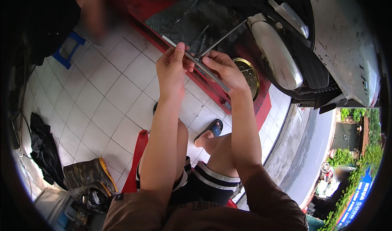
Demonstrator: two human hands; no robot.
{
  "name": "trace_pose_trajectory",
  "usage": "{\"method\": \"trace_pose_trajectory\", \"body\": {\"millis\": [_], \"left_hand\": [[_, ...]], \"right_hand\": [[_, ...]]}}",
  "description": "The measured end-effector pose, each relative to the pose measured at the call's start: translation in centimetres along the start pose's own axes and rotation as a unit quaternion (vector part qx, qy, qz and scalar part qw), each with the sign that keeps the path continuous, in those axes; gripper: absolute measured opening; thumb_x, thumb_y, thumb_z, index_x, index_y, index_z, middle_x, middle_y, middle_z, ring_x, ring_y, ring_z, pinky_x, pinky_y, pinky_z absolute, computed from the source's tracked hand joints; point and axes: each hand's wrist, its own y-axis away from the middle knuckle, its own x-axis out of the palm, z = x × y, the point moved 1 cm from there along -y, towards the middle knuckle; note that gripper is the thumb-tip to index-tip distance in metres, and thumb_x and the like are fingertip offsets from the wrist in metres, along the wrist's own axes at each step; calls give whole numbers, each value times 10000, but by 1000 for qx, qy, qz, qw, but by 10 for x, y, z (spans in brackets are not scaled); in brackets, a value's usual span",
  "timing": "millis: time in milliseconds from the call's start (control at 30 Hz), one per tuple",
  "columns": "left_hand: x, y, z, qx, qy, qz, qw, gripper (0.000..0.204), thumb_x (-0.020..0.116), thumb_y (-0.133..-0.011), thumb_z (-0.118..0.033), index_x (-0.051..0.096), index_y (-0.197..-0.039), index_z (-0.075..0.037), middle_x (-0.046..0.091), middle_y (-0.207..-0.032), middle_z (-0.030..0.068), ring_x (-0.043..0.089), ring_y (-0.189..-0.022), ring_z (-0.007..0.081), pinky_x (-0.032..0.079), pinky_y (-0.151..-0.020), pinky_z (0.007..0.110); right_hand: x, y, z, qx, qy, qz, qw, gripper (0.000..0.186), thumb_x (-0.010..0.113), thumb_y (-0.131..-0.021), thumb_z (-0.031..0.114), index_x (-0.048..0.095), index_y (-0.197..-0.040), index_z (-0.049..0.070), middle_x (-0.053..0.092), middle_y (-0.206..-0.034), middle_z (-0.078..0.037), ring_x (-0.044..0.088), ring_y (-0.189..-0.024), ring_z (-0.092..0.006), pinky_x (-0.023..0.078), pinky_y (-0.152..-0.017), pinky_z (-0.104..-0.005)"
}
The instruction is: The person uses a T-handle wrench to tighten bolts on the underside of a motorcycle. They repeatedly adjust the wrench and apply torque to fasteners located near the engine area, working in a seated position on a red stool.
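Daylight is cast from the street [308, 149] at lower right; the tiled floor [118, 82] is brightly lit, while the upper left is sunk in shadow; sheen is caught on the metal bar [213, 76]; edges are bent toward the black rim, and a patch at upper left is blurred

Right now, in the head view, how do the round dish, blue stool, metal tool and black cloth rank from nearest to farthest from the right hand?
From the right hand:
1. metal tool: held in it
2. round dish: just to its right
3. blue stool: upper left
4. black cloth: far left, lower down
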Motion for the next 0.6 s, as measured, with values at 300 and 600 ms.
{"method": "trace_pose_trajectory", "body": {"millis": [300,600], "left_hand": [[17,34,-37,97,-464,295,830,186,711,-868,-189,725,-893,-6,488,-673,31,325,-520,78,309,-493,264],[4,29,-37,139,-289,228,919,616,639,-910,-139,365,-1455,-52,465,-708,-51,369,-558,20,296,-498,191]], "right_hand": [[-4,-21,-11,-41,-207,71,975,143,643,-908,119,601,-971,-2,535,-702,-10,393,-569,-47,301,-494,-188],[-8,-23,-17,-66,-208,27,975,152,630,-918,118,591,-1005,0,540,-706,-10,417,-561,-66,327,-507,-201]]}}
